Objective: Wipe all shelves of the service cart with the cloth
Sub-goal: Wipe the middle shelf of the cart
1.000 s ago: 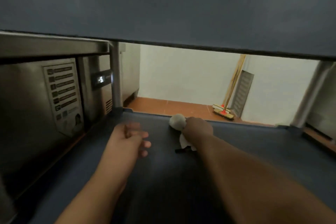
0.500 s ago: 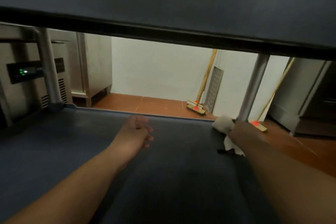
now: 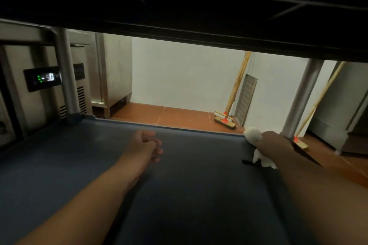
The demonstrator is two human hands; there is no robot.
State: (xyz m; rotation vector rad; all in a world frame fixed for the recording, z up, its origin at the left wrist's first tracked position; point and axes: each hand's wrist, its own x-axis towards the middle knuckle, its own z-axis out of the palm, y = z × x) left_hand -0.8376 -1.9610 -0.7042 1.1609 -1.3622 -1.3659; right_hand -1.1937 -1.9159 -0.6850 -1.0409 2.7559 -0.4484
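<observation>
Your right hand [image 3: 275, 143] has its grip curled around the cloth [image 3: 253, 135], way out at the far right corner of the dark blue shelf [image 3: 189, 185], right next to the cart's right rear post [image 3: 300, 97]. Most of the cloth bunches out in front of your knuckles as a white wad, and a loose tail [image 3: 262, 160] hangs out behind the hand and touches the shelf. There's a small dark bit [image 3: 248, 161] beside that tail, can't tell what it is.

Your left hand [image 3: 148, 145] sits near the middle of the shelf with fingers loosely curled, holding nothing; can't tell if it's touching the surface or just above it.

The upper shelf [image 3: 179, 6] sits low overhead, so you're working in a pretty tight gap. The left rear post [image 3: 66, 73] stands at the far left corner. Beyond the cart: a steel fridge unit [image 3: 25, 89] with a lit display [image 3: 42, 78], orange tile floor [image 3: 169, 115], white wall, and two brooms [image 3: 226, 118] leaning at the back, one of them [image 3: 300, 143] just past your right hand.
</observation>
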